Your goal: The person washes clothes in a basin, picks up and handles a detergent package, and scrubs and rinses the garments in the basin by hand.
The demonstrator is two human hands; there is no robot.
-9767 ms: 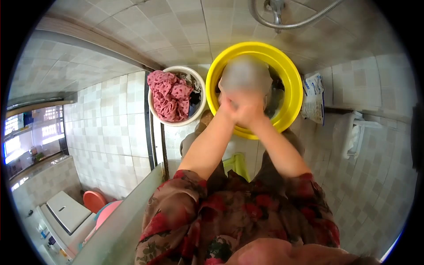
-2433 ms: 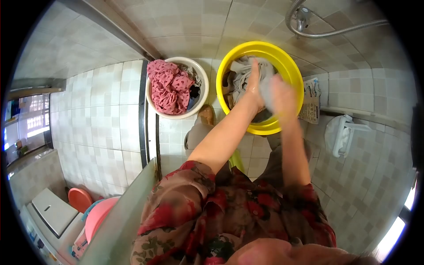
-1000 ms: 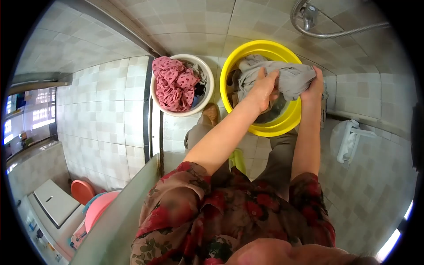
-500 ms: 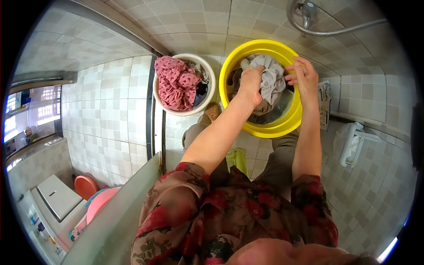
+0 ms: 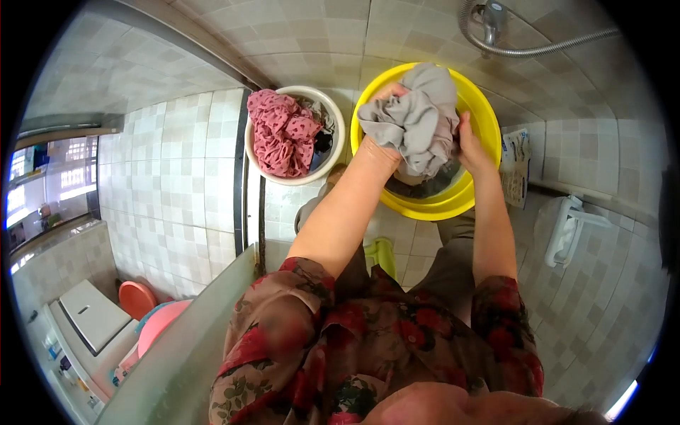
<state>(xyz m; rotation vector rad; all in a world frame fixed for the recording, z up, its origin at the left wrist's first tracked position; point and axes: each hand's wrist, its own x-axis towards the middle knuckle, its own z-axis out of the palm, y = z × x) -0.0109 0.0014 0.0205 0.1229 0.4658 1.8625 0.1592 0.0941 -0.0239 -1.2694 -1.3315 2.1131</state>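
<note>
A bunched grey cloth (image 5: 418, 113), seemingly a garment, is raised over the yellow basin (image 5: 487, 120). My left hand (image 5: 382, 150) grips it from the left side; folds cover most of the hand, with some fingers showing at the cloth's upper left edge. On the other side my right hand (image 5: 470, 147) is closed against the cloth's right edge, its fingers partly hidden behind the fabric. Below the cloth, water and darker wet fabric show in the basin.
Left of the basin stands a white tub (image 5: 338, 145) holding a pink patterned cloth (image 5: 282, 134) and darker pieces. A printed bag (image 5: 516, 166) leans by the wall on the right. A shower hose (image 5: 545, 51) hangs above, and a green stool (image 5: 382, 256) is beneath me.
The grey cloth has been lifted and gathered into a larger bundle over the basin. My right hand has moved left from the basin's rim onto the cloth; my left hand has shifted slightly left.
</note>
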